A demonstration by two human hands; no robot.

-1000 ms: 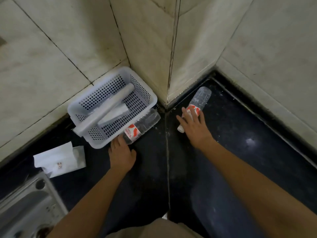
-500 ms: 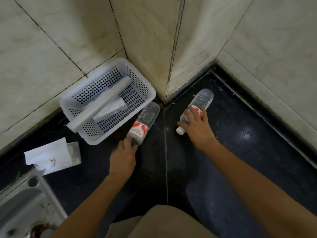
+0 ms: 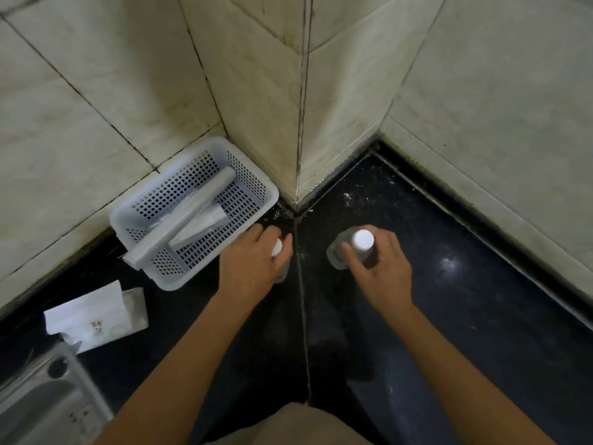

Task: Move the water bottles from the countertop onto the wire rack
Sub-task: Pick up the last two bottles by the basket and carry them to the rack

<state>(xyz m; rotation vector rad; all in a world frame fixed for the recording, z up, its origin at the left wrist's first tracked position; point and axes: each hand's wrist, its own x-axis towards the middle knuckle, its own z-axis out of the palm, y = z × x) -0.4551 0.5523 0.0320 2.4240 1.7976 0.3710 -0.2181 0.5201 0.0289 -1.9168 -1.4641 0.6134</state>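
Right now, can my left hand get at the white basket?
Probably yes: the basket sits right beside the left hand with nothing between them. But that hand grips a water bottle, so it isn't free to take hold.

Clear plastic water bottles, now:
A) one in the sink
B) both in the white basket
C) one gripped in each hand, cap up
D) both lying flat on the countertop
C: the left hand grips one clear plastic water bottle, the right hand grips the other clear bottle, white caps facing the camera.
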